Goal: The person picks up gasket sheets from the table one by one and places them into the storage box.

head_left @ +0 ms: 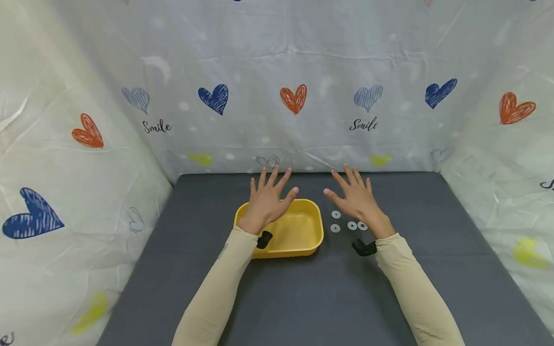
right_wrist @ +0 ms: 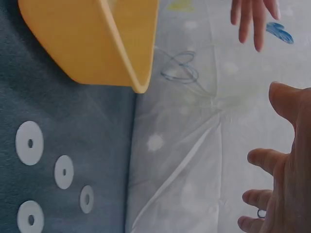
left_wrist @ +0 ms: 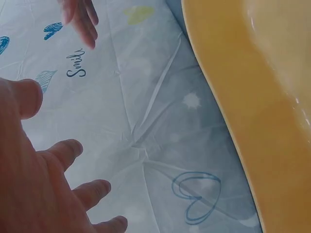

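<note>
Cream-sleeved and spread wide, the left hand [head_left: 266, 204] is held with straight, parted fingers and an empty palm, overlapping the left part of a yellow plastic tub [head_left: 300, 230] as the head view looks down. The right hand [head_left: 358, 199] is just as open, fingers fanned and thumb pointing toward the other hand, holding nothing; the right wrist view alone brings out a thin ring [right_wrist: 261, 213] on one of its fingers. Left wrist footage shows a gap between the left hand and the tub's curved edge, which the head view hides by laying one over the other. Near the right hand, four flat washers [head_left: 335, 226] lie on the dark grey table covering [head_left: 303, 298], just right of the tub: two in a column closer to it, two side by side nearer the right wrist. From the right wrist their centre holes are far plainer, and the tub's outer wall appears, while the head camera gives its broad, rounded interior. Black wrist mounts [head_left: 364, 248] sit at the sleeve ends [head_left: 387, 245]. Beyond the table's far edge hangs a creased white curtain [head_left: 255, 57], printed with orange, blue and yellow hearts and "Smile" lettering [head_left: 363, 124]; only the head view takes in its side panels.
</note>
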`<state>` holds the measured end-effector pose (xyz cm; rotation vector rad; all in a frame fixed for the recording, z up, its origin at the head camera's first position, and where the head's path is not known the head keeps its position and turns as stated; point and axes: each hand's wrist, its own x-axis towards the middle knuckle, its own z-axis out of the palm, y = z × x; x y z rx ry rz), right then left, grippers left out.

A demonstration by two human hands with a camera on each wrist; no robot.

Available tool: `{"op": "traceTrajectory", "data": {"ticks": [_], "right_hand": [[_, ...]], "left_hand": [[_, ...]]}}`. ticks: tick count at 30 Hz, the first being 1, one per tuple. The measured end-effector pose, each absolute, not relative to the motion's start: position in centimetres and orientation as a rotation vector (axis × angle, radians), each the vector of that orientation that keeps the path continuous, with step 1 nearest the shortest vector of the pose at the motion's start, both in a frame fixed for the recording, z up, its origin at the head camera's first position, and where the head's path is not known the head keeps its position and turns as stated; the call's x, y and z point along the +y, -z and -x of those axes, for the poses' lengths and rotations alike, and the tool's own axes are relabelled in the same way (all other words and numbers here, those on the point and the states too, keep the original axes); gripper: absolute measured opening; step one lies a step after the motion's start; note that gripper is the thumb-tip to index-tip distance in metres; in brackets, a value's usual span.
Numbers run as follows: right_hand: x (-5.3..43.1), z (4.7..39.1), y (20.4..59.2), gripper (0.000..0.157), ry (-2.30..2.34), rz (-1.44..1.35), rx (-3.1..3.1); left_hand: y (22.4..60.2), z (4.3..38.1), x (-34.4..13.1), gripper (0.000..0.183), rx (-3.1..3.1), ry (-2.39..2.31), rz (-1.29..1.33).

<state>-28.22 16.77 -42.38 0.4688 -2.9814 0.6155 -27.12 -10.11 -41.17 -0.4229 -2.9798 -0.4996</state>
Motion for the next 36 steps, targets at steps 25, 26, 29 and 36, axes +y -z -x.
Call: {"op": "traceTrajectory", "data": {"ticks": [25,26,29,36], "right_hand": [[22.6,27.4,45.1,0.077,-0.899,-0.354,-2.877],[22.8,27.3,45.4,0.077,-0.933,-0.353,-2.864],[23.5,26.9,46.1,0.076,-1.013,-0.35,-2.831],[25.3,26.3,47.9,0.072,-1.069,-0.28,-2.794]], "left_hand": [[43.1,25.6,-14.6,0.074,-2.967,0.765,0.253],[43.2,25.4,-15.0,0.074,-2.965,0.771,0.238],[43.6,24.8,-16.0,0.073,-2.965,0.785,0.185],[45.1,23.5,-18.6,0.07,-2.979,0.874,0.036]]}}
